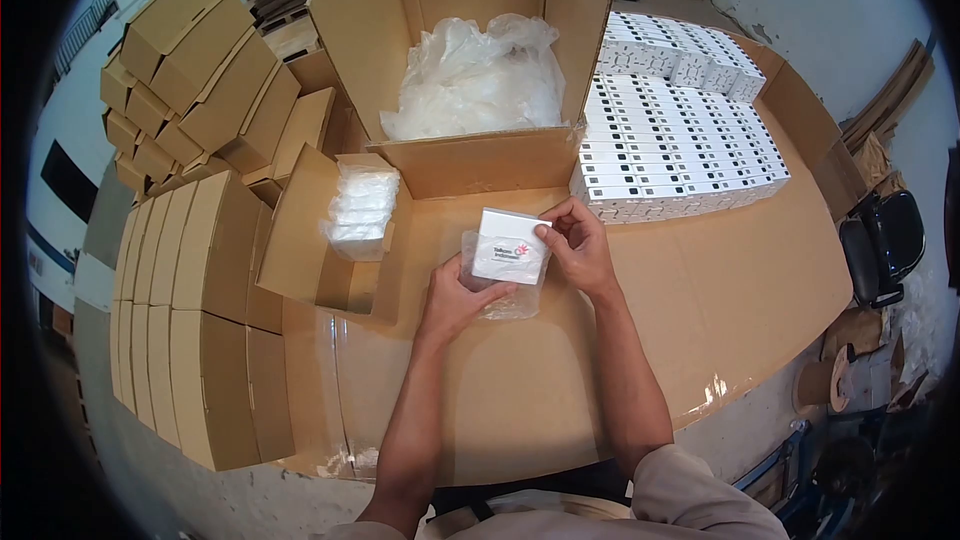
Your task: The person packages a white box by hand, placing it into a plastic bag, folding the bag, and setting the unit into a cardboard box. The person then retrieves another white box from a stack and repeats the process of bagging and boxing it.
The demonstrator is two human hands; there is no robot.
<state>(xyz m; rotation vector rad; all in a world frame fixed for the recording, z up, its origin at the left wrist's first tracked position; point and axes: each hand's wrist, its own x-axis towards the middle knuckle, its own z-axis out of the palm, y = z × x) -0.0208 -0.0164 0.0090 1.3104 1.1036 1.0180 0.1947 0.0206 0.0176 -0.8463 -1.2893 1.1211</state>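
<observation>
A flat white box (513,230) with dark lettering and a red mark sits partly inside a clear plastic bag (512,302), its upper part out of the bag. My left hand (462,298) holds the bag and box from the lower left, thumb across the front. My right hand (579,245) pinches the box's upper right edge between thumb and fingers. To the left, an open brown carton (297,230) holds several plastic-wrapped packs (362,202) in a row.
A large open carton (470,165) of clear plastic bags (480,80) stands behind my hands. Rows of white boxes (680,140) fill the back right. Brown cartons (215,360) are stacked at the left. A black chair (885,245) stands beyond the cardboard-covered table (720,310).
</observation>
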